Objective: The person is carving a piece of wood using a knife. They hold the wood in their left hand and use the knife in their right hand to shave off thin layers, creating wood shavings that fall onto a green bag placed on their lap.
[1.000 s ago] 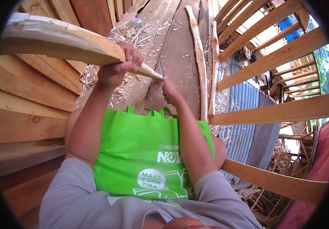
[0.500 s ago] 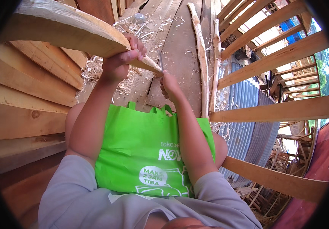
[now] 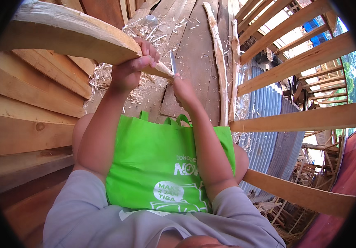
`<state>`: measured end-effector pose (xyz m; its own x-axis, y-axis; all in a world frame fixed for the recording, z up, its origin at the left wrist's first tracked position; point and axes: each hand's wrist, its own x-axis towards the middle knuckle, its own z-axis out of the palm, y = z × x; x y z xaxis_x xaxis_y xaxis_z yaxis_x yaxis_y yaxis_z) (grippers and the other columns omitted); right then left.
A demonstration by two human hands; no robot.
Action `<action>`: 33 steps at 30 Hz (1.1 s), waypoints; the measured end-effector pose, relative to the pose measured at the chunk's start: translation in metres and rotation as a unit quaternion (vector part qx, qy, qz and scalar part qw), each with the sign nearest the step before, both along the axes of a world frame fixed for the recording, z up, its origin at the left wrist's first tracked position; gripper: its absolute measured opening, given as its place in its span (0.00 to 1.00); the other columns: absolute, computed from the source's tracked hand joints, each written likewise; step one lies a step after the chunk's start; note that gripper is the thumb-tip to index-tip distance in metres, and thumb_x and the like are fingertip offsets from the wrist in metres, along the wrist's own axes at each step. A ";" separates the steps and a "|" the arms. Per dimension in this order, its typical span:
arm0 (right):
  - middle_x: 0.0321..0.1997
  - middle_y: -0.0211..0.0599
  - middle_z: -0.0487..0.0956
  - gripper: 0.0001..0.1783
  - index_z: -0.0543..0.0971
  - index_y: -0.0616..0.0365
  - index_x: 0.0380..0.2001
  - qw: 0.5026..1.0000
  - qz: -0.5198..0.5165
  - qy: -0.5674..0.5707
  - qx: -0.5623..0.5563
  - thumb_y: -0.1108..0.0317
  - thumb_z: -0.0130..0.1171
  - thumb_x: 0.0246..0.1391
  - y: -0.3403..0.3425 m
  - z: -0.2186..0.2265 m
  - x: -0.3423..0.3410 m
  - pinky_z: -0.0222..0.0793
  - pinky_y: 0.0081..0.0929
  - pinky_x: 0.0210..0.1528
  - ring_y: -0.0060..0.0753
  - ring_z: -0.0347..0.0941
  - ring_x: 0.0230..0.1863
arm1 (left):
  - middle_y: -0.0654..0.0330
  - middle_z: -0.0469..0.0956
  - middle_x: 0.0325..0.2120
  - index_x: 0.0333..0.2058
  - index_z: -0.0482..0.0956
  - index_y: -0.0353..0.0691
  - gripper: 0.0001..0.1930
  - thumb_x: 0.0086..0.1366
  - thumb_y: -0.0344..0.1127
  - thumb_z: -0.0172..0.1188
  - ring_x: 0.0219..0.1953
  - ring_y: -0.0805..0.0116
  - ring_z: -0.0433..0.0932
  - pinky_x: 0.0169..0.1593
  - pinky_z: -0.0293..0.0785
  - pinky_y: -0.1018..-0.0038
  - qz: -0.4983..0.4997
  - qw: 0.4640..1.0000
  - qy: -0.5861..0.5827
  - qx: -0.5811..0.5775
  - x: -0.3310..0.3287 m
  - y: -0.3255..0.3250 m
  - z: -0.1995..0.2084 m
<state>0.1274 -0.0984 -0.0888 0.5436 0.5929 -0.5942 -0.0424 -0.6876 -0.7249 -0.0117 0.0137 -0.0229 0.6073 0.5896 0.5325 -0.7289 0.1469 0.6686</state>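
A long, thick piece of pale wood [image 3: 74, 39] slants from the upper left toward the middle, its near end narrowed and freshly cut. My left hand [image 3: 134, 64] is wrapped round it a little before that end. In my right hand [image 3: 184, 89] is a knife [image 3: 173, 62], gripped by its handle, which the fingers hide. The narrow blade points up and away, close beside the wood's tip. A bright green bag [image 3: 153, 161] with white print lies over my lap beneath both forearms.
Wood shavings [image 3: 101, 80] litter the plank floor [image 3: 194, 53]. A small clear cup [image 3: 150, 20] stands at the far side. Stacked boards [image 3: 29, 128] line the left. Two thin sticks lie lengthwise, one a bark-edged strip [image 3: 218, 53]; slatted rails [image 3: 297, 118] and corrugated metal sheets [image 3: 264, 111] are on the right.
The knife blade has turned and shows more of its flat side, tilted slightly leftward. My right hand has shifted a little; my left hand keeps its hold on the wood.
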 end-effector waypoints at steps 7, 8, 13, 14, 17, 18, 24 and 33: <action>0.14 0.21 0.54 0.26 0.59 0.47 0.19 0.987 -0.044 0.150 0.027 0.41 0.36 0.63 -0.002 -0.012 0.014 0.37 0.27 0.14 0.19 0.44 0.11 | 0.61 0.67 0.24 0.30 0.69 0.38 0.09 0.50 0.28 0.59 0.28 0.67 0.68 0.38 0.65 0.68 -0.010 1.000 -0.003 0.013 0.006 0.003 0.004; 0.13 0.21 0.53 0.26 0.59 0.47 0.19 0.984 -0.033 0.170 0.046 0.41 0.36 0.63 0.001 0.005 0.004 0.37 0.27 0.14 0.19 0.44 0.11 | 0.61 0.67 0.23 0.30 0.69 0.37 0.09 0.50 0.28 0.59 0.28 0.67 0.68 0.38 0.65 0.69 -0.009 1.000 -0.003 0.009 0.005 0.003 0.003; 0.13 0.20 0.53 0.27 0.60 0.48 0.19 0.988 -0.086 0.125 -0.011 0.40 0.36 0.63 -0.006 -0.033 0.025 0.37 0.26 0.14 0.20 0.44 0.12 | 0.60 0.67 0.23 0.30 0.69 0.37 0.09 0.50 0.29 0.59 0.28 0.68 0.67 0.38 0.65 0.69 -0.023 1.000 -0.002 0.019 0.008 0.001 0.004; 0.13 0.20 0.53 0.27 0.60 0.48 0.19 0.991 -0.085 0.106 -0.016 0.40 0.36 0.63 -0.007 -0.036 0.025 0.38 0.27 0.14 0.20 0.44 0.12 | 0.60 0.67 0.23 0.30 0.69 0.37 0.09 0.50 0.29 0.59 0.28 0.68 0.67 0.38 0.65 0.69 -0.024 1.000 -0.006 0.017 0.009 0.001 0.006; 0.14 0.21 0.54 0.26 0.61 0.48 0.20 0.996 -0.047 0.077 0.014 0.40 0.36 0.63 0.005 0.002 -0.002 0.40 0.28 0.14 0.20 0.44 0.12 | 0.60 0.67 0.23 0.30 0.69 0.38 0.09 0.50 0.29 0.59 0.28 0.68 0.68 0.38 0.65 0.70 -0.016 1.000 -0.006 0.011 0.004 0.004 0.001; 0.14 0.21 0.55 0.26 0.61 0.49 0.20 0.997 -0.029 0.072 0.028 0.40 0.36 0.63 0.006 0.018 -0.012 0.41 0.28 0.14 0.20 0.44 0.12 | 0.60 0.67 0.23 0.29 0.69 0.38 0.09 0.50 0.29 0.59 0.28 0.68 0.68 0.38 0.65 0.70 -0.012 1.000 0.000 0.013 0.002 0.005 0.002; 0.16 0.26 0.60 0.25 0.67 0.55 0.28 0.992 -0.058 0.104 -0.032 0.45 0.34 0.65 -0.009 -0.034 0.034 0.51 0.31 0.15 0.24 0.54 0.14 | 0.61 0.66 0.22 0.29 0.68 0.39 0.08 0.51 0.29 0.58 0.28 0.68 0.67 0.38 0.65 0.70 -0.043 0.999 -0.005 0.033 0.008 0.001 0.008; 0.13 0.22 0.54 0.27 0.58 0.47 0.17 0.992 -0.048 0.101 -0.064 0.40 0.35 0.63 -0.012 -0.043 0.042 0.38 0.28 0.14 0.20 0.44 0.11 | 0.60 0.67 0.20 0.27 0.67 0.40 0.08 0.50 0.31 0.58 0.27 0.66 0.68 0.37 0.65 0.69 -0.120 0.988 -0.016 0.091 0.008 0.011 0.009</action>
